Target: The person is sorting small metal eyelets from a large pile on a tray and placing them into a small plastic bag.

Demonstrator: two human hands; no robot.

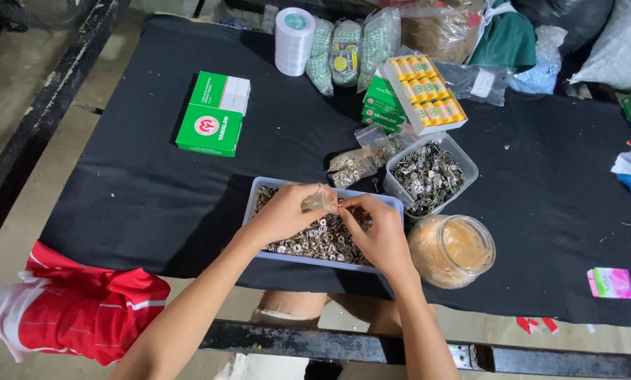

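Both hands meet just above the middle of the frame, over a blue tray (253,211) full of small metal rings. The left hand (285,213) pinches a small clear bag (320,201) between thumb and fingertips, holding it at the tray's far edge. The right hand (379,232) has its fingers curled in against the bag's mouth; it seems to pinch the bag's lip or a ring or two, though the fingertips hide which.

To the right of the tray stands a clear tub (463,163) of darker metal bits, and below that, at centre right, a round jar (451,250) of pale yellowish stuff. More filled little bags (361,159) lie just behind the tray. Two green boxes (215,112) sit in the upper left on the black cloth (139,190), and an open box of yellow spools (428,91) is at upper centre beside a white roll (294,41).

To do this filling well, I judge the bag is best kept directly above the tray, so any ring that slips falls back in. The left pinch should hold the mouth open and steady while the right feeds small amounts, not a heap. Keeping the wrists low over the rings shortens each trip.
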